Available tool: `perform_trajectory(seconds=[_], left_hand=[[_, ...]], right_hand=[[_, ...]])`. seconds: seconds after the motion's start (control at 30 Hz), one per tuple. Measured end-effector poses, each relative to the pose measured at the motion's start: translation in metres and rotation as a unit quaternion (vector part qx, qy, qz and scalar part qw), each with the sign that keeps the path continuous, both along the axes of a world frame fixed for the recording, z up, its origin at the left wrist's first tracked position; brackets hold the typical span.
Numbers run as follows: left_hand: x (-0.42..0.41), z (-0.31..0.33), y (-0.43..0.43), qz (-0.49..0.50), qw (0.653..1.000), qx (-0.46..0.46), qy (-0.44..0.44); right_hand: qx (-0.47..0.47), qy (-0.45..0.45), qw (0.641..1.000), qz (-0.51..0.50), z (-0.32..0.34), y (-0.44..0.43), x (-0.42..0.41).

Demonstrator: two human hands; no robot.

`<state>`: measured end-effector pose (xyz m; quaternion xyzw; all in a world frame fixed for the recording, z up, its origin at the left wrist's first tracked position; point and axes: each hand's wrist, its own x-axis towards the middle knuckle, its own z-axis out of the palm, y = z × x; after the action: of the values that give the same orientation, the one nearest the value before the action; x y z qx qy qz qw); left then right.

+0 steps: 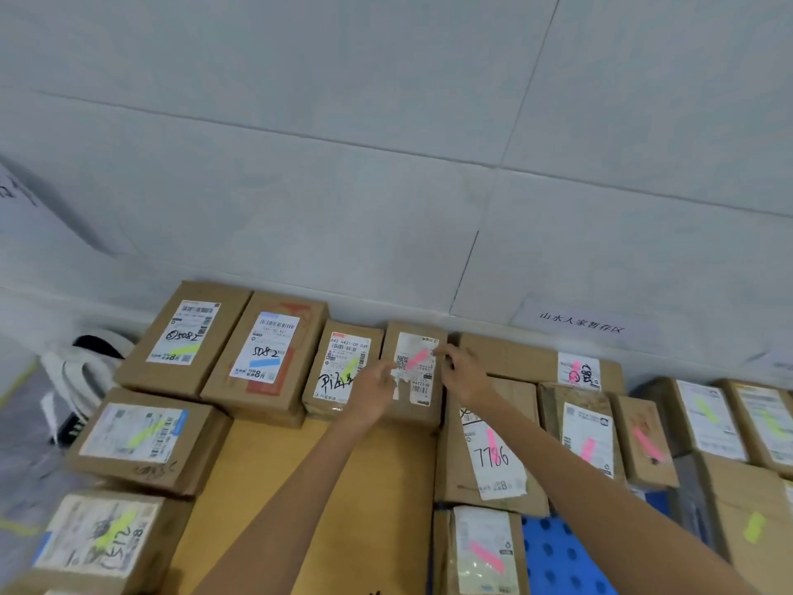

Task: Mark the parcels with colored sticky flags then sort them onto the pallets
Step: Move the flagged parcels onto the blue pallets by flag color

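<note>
A small brown parcel (413, 375) with a white label and a pink flag (417, 359) stands against the wall, in the middle of the back row. My left hand (374, 390) rests on its left edge with fingers spread. My right hand (464, 373) touches its right edge near the top of the label. Neither hand clearly grips it. To its left lie parcels with green flags (184, 350) and one with a blue flag (264, 362). To its right lie parcels with pink flags (492, 440).
A bare cardboard sheet (309, 487) lies in front of the back row. A blue pallet (562, 556) shows at the lower right. More green-flagged parcels (703, 412) sit at the far right. A white wall with a paper sign (581, 324) runs behind. A shoe (86, 371) lies at the left.
</note>
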<state>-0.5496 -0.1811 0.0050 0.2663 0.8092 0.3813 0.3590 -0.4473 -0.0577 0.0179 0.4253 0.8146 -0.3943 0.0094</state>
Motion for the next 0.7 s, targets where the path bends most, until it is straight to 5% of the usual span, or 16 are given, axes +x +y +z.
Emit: perform_trajectory(seconds=[0.2,0.43,0.7], left_hand=[[-0.019,-0.013,0.021,0.010,1.000,0.015,-0.005],[-0.021,-0.019,0.014,0.085,0.991,0.064,-0.077],[-0.021,0.041,0.010,0.190,0.954,0.181,-0.144]], right_hand=[[0.061,-0.094,0.990,0.089,-0.023,0.017,-0.027],[-0.051,0.021,0.998,-0.006,-0.025,0.006,-0.025],[-0.144,0.177,0.963,-0.141,0.042,-0.003,-0.020]])
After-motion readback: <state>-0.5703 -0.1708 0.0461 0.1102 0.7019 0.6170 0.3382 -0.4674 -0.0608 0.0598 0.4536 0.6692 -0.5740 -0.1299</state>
